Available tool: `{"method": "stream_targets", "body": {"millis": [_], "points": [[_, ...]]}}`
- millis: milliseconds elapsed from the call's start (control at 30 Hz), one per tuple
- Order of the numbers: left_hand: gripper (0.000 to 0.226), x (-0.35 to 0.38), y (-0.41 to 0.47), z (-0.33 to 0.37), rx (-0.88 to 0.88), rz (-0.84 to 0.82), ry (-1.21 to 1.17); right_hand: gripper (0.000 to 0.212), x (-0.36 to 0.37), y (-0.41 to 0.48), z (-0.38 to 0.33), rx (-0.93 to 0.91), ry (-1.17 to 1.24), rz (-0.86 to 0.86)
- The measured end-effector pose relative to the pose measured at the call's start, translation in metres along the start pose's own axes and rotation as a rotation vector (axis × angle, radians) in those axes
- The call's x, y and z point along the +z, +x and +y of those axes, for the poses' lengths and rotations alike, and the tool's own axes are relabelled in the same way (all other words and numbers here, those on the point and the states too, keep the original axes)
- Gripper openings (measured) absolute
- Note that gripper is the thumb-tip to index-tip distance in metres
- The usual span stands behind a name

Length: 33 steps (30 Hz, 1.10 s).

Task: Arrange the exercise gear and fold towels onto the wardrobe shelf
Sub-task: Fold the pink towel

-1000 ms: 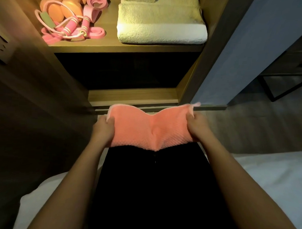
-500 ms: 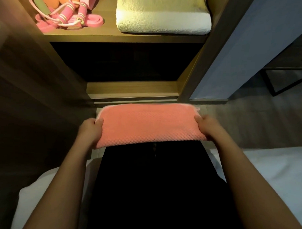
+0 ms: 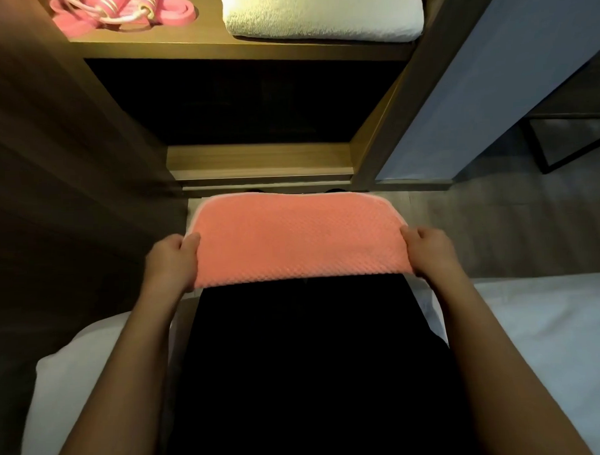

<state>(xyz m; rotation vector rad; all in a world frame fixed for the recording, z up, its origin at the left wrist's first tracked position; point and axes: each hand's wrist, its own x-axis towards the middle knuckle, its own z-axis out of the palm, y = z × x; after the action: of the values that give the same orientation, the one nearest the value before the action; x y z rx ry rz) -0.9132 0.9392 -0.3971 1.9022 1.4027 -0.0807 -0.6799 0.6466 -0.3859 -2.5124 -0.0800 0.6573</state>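
Wardrobe shelf (image 3: 197, 43) up top: pink exercise gear (image 3: 121, 14) left, white folded towel (image 3: 322, 17) right. Below, left hand (image 3: 172, 262) and right hand (image 3: 428, 250) grip opposite ends of coral towel (image 3: 297, 241), held taut above lap.

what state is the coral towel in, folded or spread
Folded: the coral towel is a compact rectangle whose near edge is a trimless fold, gripped at its ends by the left hand and right hand.
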Motion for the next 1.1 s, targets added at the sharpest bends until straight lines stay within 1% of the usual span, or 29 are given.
{"method": "stream_targets", "body": {"millis": [67, 133, 167, 233, 300, 367, 433, 500, 533, 600, 667, 700, 767, 833, 900, 967, 1000, 1100], "points": [[0.038, 0.008, -0.009, -0.009, 0.001, -0.010, 0.009, 0.043, 0.005, -0.006, 0.009, 0.038, -0.016, -0.055], [0.040, 0.011, -0.011, -0.011, -0.033, -0.051, -0.018, 0.050, 0.007, -0.004, 0.011, 0.102, 0.004, -0.130], [0.041, 0.011, -0.009, -0.008, -0.076, -0.083, -0.057, 0.055, 0.007, -0.001, 0.009, 0.131, 0.006, -0.174], [0.045, 0.005, -0.004, 0.002, -0.218, -0.166, -0.143, 0.064, 0.006, 0.005, -0.001, 0.178, 0.016, -0.240], [0.055, 0.000, 0.002, 0.013, -0.348, -0.283, -0.215, 0.072, 0.005, 0.014, -0.011, 0.245, 0.089, -0.307], [0.062, -0.001, 0.007, 0.021, -0.406, -0.367, -0.284, 0.072, 0.006, 0.021, -0.020, 0.288, 0.171, -0.373], [0.060, 0.001, 0.013, 0.026, -0.381, -0.354, -0.244, 0.061, 0.011, 0.027, -0.024, 0.255, 0.193, -0.324], [0.044, 0.002, 0.018, 0.026, -0.303, -0.233, -0.197, 0.046, 0.016, 0.031, -0.022, 0.168, 0.211, -0.157], [0.038, 0.003, 0.019, 0.025, -0.272, -0.162, -0.213, 0.040, 0.017, 0.033, -0.019, 0.135, 0.211, -0.079], [0.036, 0.003, 0.022, 0.021, -0.210, -0.071, -0.262, 0.036, 0.018, 0.035, -0.013, 0.086, 0.204, 0.010], [0.036, 0.006, 0.021, 0.017, -0.177, -0.037, -0.264, 0.037, 0.020, 0.034, -0.007, 0.050, 0.196, 0.051], [0.036, 0.006, 0.020, 0.019, -0.186, -0.049, -0.266, 0.038, 0.021, 0.033, -0.006, 0.034, 0.193, 0.060], [0.038, 0.002, 0.020, 0.024, -0.290, -0.169, -0.251, 0.044, 0.021, 0.034, -0.010, 0.050, 0.204, 0.027], [0.050, 0.000, 0.022, 0.031, -0.377, -0.334, -0.277, 0.054, 0.020, 0.038, -0.018, 0.153, 0.231, -0.114], [0.062, 0.002, 0.027, 0.036, -0.400, -0.396, -0.354, 0.061, 0.020, 0.042, -0.025, 0.225, 0.228, -0.248], [0.068, 0.004, 0.032, 0.042, -0.422, -0.371, -0.367, 0.059, 0.024, 0.047, -0.031, 0.204, 0.203, -0.235], [0.063, 0.005, 0.034, 0.044, -0.428, -0.323, -0.354, 0.053, 0.026, 0.050, -0.031, 0.172, 0.214, -0.183], [0.031, 0.009, 0.040, 0.042, -0.407, -0.090, -0.368, 0.041, 0.029, 0.055, -0.026, 0.109, 0.291, -0.015]]}}
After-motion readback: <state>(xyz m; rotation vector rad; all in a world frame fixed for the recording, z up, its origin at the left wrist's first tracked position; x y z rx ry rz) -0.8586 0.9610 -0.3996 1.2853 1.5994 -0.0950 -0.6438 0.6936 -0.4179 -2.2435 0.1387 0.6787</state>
